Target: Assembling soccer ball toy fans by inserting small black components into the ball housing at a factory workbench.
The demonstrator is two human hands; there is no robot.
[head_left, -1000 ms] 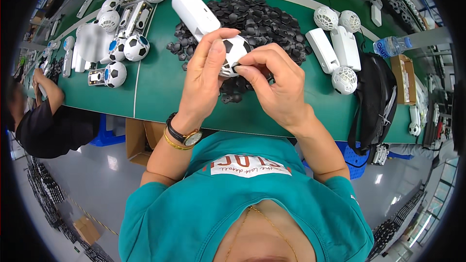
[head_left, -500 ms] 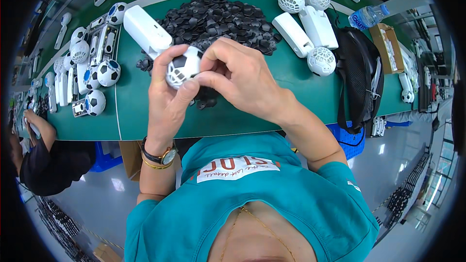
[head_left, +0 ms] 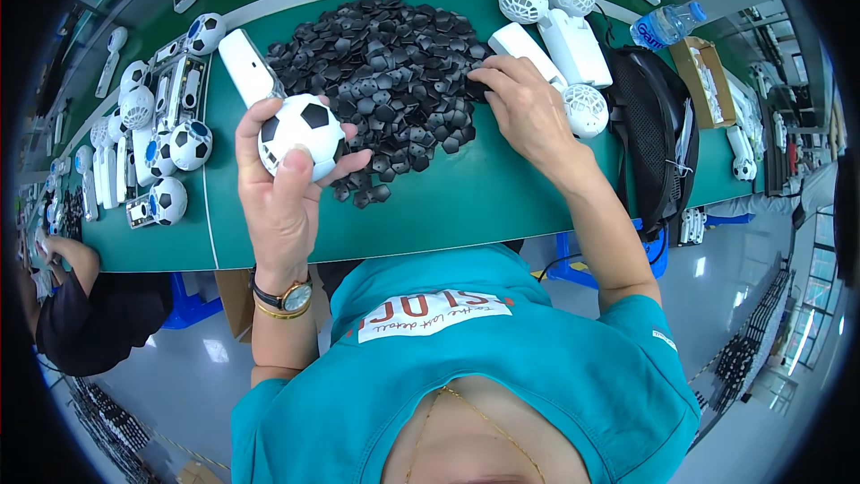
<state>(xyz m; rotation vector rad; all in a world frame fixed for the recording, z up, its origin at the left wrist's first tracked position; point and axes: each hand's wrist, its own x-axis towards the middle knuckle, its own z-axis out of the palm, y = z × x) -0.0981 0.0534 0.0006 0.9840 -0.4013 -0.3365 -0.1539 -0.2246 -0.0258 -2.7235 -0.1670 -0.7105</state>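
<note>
My left hand [head_left: 279, 188] is closed round the ball-shaped head of a white device [head_left: 242, 67], its thumb pressing the near side. That ball [head_left: 303, 139] is white with black pentagon patches, like a football; the long white body tilts away to the upper left. At the right edge of a heap of small black pentagonal pieces [head_left: 385, 72], my right hand [head_left: 528, 112] has its fingers bent together. A dark piece [head_left: 480, 87] shows between its fingertips, partly hidden by them.
White devices with patterned ball heads [head_left: 585, 110] lie right of the heap, beside a black bag [head_left: 652, 134], a water bottle [head_left: 667, 27] and a cardboard box [head_left: 703, 81]. Several football-headed devices [head_left: 190, 144] crowd the left of the green table [head_left: 412, 215]. Another person [head_left: 98, 305] sits far left.
My right hand has left the ball and moved right to the heap's edge. My left hand still holds the device, lowered slightly leftward, with more black patches of the ball showing.
</note>
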